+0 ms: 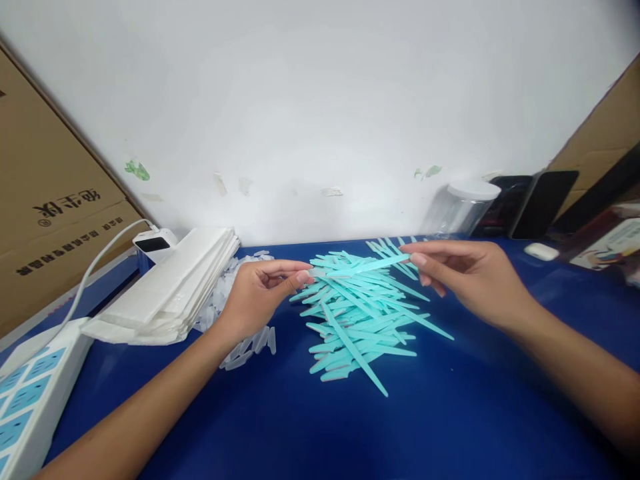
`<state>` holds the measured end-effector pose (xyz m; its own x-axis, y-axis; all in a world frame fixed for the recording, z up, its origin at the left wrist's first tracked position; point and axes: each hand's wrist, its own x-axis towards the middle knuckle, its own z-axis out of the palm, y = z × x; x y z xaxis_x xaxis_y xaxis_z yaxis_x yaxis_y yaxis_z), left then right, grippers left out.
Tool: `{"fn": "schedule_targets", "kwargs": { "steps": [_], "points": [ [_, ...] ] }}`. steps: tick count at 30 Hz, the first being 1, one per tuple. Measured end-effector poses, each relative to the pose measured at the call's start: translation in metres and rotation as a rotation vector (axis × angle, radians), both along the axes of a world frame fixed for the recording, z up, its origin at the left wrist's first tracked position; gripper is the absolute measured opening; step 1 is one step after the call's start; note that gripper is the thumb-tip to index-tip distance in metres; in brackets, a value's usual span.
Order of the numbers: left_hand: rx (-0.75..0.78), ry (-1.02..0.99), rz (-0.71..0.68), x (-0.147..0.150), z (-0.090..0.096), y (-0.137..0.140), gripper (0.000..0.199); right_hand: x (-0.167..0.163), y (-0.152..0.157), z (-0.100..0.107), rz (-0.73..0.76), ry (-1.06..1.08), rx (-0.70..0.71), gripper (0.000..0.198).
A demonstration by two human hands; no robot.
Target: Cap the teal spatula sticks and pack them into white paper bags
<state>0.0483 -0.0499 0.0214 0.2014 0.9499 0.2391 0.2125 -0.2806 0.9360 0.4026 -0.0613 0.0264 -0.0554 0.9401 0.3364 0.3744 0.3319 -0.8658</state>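
Note:
My right hand (467,277) pinches the tapered handle of a turquoise eyebrow razor (375,265), held almost level above a pile. At the razor's other end, my left hand (260,293) grips a small translucent blade cap (317,273) between thumb and fingertips. The cap meets or covers the blade end; how far it is on cannot be made out. Beneath both hands lies a heap of matching turquoise razors (363,320), pointing various ways. Loose translucent caps (255,341) are scattered beside and behind my left hand.
More razors (385,248) lie in a row near the wall. White paper-like packets (165,287) are stacked at left, beside a power strip (45,387) and a cabled white device (155,243). A clear lidded jar (463,207), a dark phone (545,203) and a white case (541,251) stand right.

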Motion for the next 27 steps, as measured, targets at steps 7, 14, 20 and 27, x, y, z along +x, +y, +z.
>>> {"fn": "schedule_targets", "kwargs": {
  "steps": [7, 14, 20, 27],
  "points": [
    [-0.034, -0.011, -0.025, 0.001, -0.001, -0.001, 0.034, -0.004, -0.002, 0.003, 0.005, -0.004, 0.003, 0.036],
    [-0.074, -0.035, -0.061, 0.007, -0.003, -0.008, 0.032, -0.013, -0.007, 0.001, 0.088, 0.009, -0.046, 0.031],
    [-0.097, -0.015, -0.112, 0.013, -0.003, -0.015, 0.032, -0.017, -0.012, -0.001, 0.154, -0.009, -0.065, 0.028],
    [0.393, 0.58, 0.067, -0.008, -0.005, 0.003, 0.029, 0.006, 0.009, 0.003, -0.063, -0.043, -0.035, 0.046]
  ]
}}
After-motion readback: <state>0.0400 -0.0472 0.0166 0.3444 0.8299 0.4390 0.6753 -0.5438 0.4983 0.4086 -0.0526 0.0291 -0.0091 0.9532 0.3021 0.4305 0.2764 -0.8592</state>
